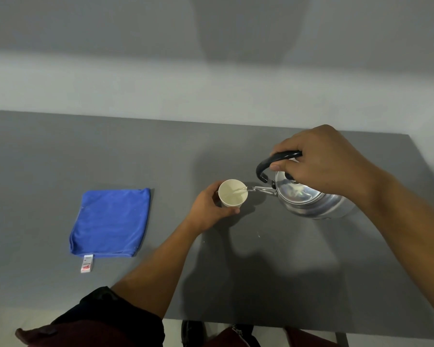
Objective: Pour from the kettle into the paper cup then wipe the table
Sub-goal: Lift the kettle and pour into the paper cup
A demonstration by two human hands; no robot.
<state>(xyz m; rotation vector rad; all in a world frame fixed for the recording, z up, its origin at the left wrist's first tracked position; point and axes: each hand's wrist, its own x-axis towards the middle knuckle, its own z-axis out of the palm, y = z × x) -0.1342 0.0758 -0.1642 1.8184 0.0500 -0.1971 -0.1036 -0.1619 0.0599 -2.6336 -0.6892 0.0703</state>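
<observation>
Water runs in a thin stream from the spout of the shiny round metal kettle (308, 196) straight into the small white paper cup (233, 193), spout tip right at the cup's rim. Right hand (321, 161) is up top, fingers (277, 168) clenched around the kettle's curved black handle, tipping the body leftward and holding it above the grey worktop (60, 156). Left hand (211, 209) steadies the cup, fingers wrapped around its side, thumb at the near wall, and the cup stands upright near the worktop's middle. Well off to the left, the folded blue microfibre cloth (110, 222) lies flat, its white label poking out at the near edge. A few small droplets glint on the worktop in front of the kettle.
</observation>
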